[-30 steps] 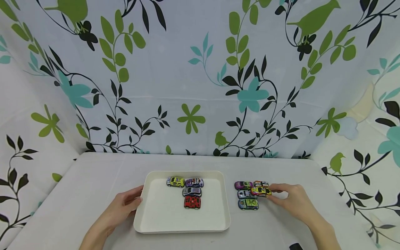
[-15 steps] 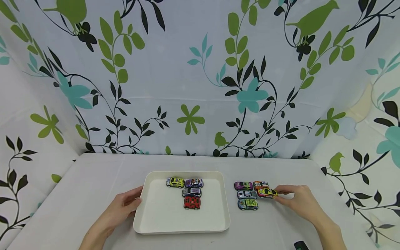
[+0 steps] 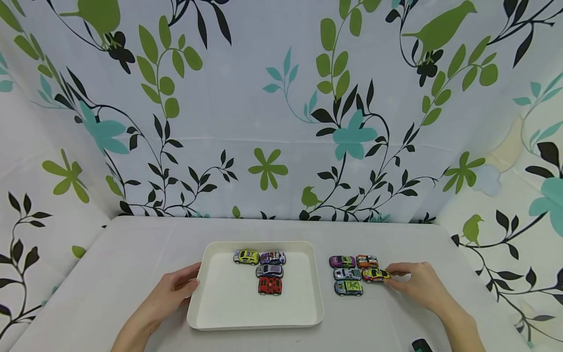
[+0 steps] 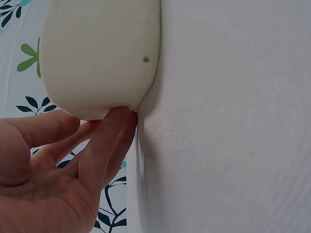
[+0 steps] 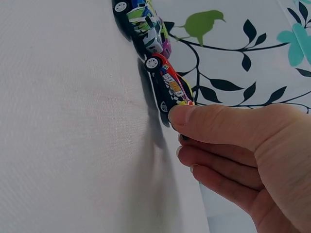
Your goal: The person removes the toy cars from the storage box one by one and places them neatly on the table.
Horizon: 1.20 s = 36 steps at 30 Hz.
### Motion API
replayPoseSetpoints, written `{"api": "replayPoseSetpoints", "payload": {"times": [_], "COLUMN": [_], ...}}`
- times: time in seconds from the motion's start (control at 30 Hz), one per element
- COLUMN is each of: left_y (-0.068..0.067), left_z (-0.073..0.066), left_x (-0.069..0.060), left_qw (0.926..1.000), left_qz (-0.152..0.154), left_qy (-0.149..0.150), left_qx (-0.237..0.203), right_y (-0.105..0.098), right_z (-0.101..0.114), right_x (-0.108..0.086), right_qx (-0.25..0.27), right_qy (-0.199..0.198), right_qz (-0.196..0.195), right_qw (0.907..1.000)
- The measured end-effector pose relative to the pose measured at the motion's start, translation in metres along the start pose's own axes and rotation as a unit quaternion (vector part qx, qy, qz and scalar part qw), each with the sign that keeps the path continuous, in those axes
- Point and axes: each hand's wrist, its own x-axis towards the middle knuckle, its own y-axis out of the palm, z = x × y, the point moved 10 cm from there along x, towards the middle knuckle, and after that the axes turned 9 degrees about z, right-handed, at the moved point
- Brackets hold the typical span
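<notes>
A white table (image 3: 145, 244) is backed by cloth (image 3: 281, 107) printed with leaves and birds. A dark object (image 3: 421, 345) is cut off at the head view's bottom.

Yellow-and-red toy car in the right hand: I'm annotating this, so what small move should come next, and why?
Probably release the yellow-and-red toy car: the right hand pinches one end, and it sits beside the silver toy car, apparently down on the white table.

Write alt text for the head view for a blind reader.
A person's right hand pinches a red and yellow toy car beside four others on a white table; the left hand touches a white tray bearing four more cars. Leafy fabric hangs behind.
</notes>
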Motion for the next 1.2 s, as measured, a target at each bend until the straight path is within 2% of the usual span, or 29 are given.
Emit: {"api": "replayPoseSetpoints", "payload": {"times": [1.2], "left_y": [0.002], "left_z": [0.003], "left_x": [0.001], "left_qw": [0.9999], "left_qz": [0.001], "left_qy": [0.011], "left_qx": [0.004], "right_y": [0.012], "right_z": [-0.001], "right_x": [0.003], "right_qx": [-0.005], "right_qy": [-0.01], "right_qz": [-0.016], "right_qw": [0.9998]}}
